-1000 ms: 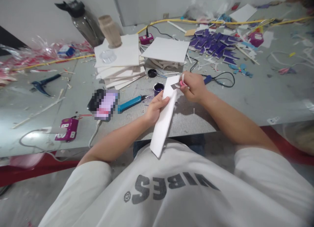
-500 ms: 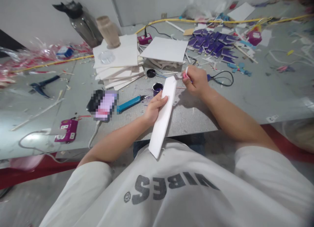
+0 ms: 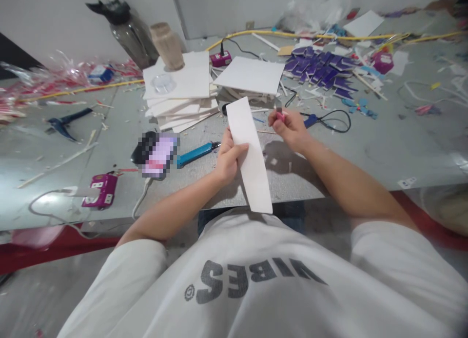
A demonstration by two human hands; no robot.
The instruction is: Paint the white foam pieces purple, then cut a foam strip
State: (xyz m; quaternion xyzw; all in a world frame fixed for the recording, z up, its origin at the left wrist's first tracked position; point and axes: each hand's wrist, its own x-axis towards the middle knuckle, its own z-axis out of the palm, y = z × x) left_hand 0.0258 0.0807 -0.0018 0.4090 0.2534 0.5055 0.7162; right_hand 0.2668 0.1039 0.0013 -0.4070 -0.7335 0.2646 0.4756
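My left hand [image 3: 229, 157] is closed on a long white foam board strip [image 3: 252, 157], thumb on its face and fingers behind. The strip slants, its near end over the table's front edge. Right of its upper end, my right hand [image 3: 290, 128] pinches a small pink tool [image 3: 280, 115] with a flat greyish tip pointing up; its exact kind is unclear. Tool and strip are apart. Small white scraps [image 3: 274, 161] show below my right hand. A blue utility knife [image 3: 197, 154] lies left of my left hand. The strip hides the purple paint pot.
White board stacks [image 3: 179, 79] stand behind the hands, with a beige cup [image 3: 167, 46] on one. Purple pieces [image 3: 321, 69] lie in a pile at the back right. A phone [image 3: 157, 155], a dark cable loop [image 3: 334, 121] and a magenta power adapter [image 3: 100, 191] are also on the table.
The strip has turned, its far end swinging left and its near end right, with its broad face now showing more. It now covers the paint pot. White scraps have appeared below my right hand.
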